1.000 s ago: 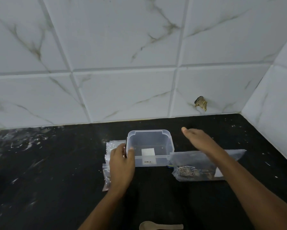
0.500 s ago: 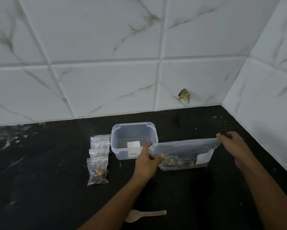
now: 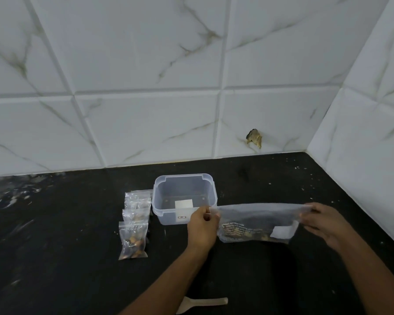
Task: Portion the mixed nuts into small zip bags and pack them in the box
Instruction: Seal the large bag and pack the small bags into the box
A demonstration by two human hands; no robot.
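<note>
A large clear zip bag [image 3: 256, 221] with printed text and a few nuts at its bottom is held upright above the black counter. My left hand [image 3: 202, 228] pinches its top left corner and my right hand [image 3: 323, 221] pinches its top right corner. A clear plastic box [image 3: 183, 196] stands open and without nuts just behind my left hand. Left of the box, several small zip bags [image 3: 134, 223] filled with nuts lie in an overlapping row.
A wooden spoon [image 3: 201, 303] lies on the counter [image 3: 55, 246] near the front edge, between my forearms. White marble tiles form the back wall and the right side wall [image 3: 373, 144], making a corner. A chipped hole [image 3: 254, 138] marks the back tile.
My left hand left the small bags beside the box and took the big bag's left corner. My right hand took the right corner, and the bag now stands lifted and stretched between them.
</note>
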